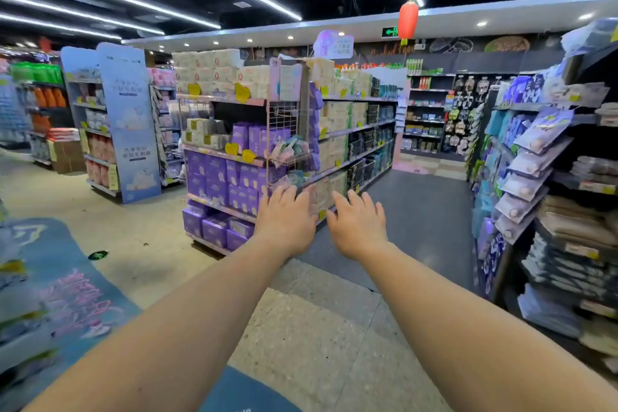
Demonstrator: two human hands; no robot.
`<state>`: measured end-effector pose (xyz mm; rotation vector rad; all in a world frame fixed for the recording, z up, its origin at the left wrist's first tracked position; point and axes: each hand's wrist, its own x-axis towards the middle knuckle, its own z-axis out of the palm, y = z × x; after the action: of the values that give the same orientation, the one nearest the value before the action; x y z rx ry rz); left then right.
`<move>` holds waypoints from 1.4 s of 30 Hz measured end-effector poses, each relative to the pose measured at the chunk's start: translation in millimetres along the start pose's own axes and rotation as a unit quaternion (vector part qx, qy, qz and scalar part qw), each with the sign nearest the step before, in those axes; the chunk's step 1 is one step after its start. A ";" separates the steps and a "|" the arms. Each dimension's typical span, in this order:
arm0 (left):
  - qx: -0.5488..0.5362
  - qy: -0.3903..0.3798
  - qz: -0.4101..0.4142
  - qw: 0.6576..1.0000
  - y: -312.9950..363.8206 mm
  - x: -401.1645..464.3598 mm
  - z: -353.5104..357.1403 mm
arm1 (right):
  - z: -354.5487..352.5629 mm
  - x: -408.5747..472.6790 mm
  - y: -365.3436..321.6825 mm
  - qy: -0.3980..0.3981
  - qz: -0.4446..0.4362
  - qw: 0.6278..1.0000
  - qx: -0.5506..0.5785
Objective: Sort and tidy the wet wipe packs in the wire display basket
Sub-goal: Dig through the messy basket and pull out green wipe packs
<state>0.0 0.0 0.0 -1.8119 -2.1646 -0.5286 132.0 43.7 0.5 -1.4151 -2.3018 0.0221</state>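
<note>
Both bare forearms reach out from the bottom of the view toward 12 o'clock, ending in the left hand (pixel 286 221) and the right hand (pixel 357 227), which hang side by side with fingers spread and loose, grasping nothing. Past the fingertips, at about 12 o'clock, stands the pink wire display rack (pixel 282 130) fixed to the end of a shelving unit; its wire display basket (pixel 294 157) carries a jumble of wet wipe packs (pixel 289 146) in pale pink and green, some leaning over the front rim. A lower basket seems to sit just above the left hand's fingers, though blur makes its contents hard to read. Purple boxes (pixel 217 174) fill the shelves at 10 o'clock of the hands. My reading is that the task is at its approach stage: nothing is sorted yet. The next move calls for closing in on the rack and lifting the hands to the basket, then taking hold of one leaning pack.
</note>
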 end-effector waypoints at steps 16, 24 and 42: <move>-0.007 -0.066 -0.002 0.998 -21.4 150.9 155.0 | 109.5 159.1 73.9 -0.059 0.015 0.998 -0.018; -0.016 -0.071 0.006 0.997 -55.5 298.5 215.5 | 166.2 314.0 98.7 -0.058 0.031 0.998 0.004; -0.014 -0.083 -0.088 0.993 -40.7 630.7 405.4 | 292.3 674.9 264.9 -0.080 -0.071 0.994 0.013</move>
<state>-143.8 730.5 -97.5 -1.7449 -2.4559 -0.4622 -10.3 807.3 -87.4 -1.2763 -2.5183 0.1264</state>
